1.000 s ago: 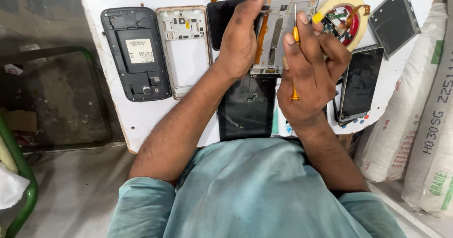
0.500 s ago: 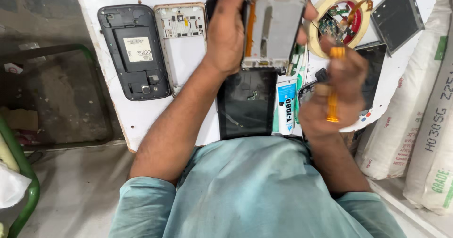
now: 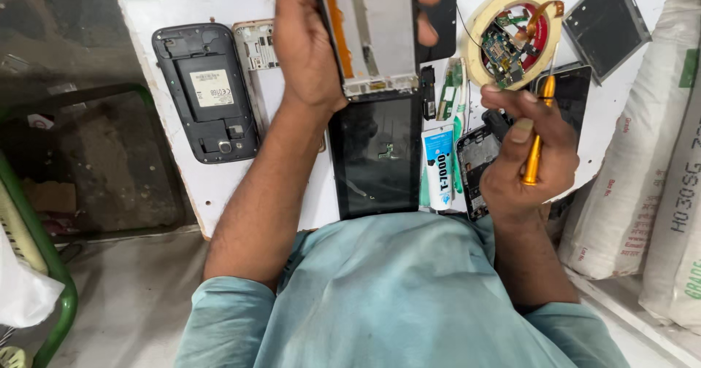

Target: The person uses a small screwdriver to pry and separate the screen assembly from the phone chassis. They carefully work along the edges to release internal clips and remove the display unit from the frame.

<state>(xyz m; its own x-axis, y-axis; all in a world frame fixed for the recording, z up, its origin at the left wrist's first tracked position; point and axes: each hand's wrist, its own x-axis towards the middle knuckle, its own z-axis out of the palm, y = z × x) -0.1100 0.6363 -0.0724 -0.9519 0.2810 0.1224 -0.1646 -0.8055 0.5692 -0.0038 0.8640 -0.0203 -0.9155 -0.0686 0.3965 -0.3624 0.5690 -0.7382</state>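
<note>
Head view: left hand (image 3: 310,43) fingers grip a silvery phone frame (image 3: 376,36) with an orange side strip, raised above the desk (image 3: 212,193); right hand (image 3: 526,156) fingers clasp an orange screwdriver (image 3: 537,145).

Silver phone frame (image 3: 376,36) with orange flex strip, held upright above board; orange-handled screwdriver (image 3: 538,138) near-vertical.

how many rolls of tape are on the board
1. A yellowish tape roll lies flat at the board's upper right, with a small circuit board inside its ring. Others may be hidden under the arms.
</note>
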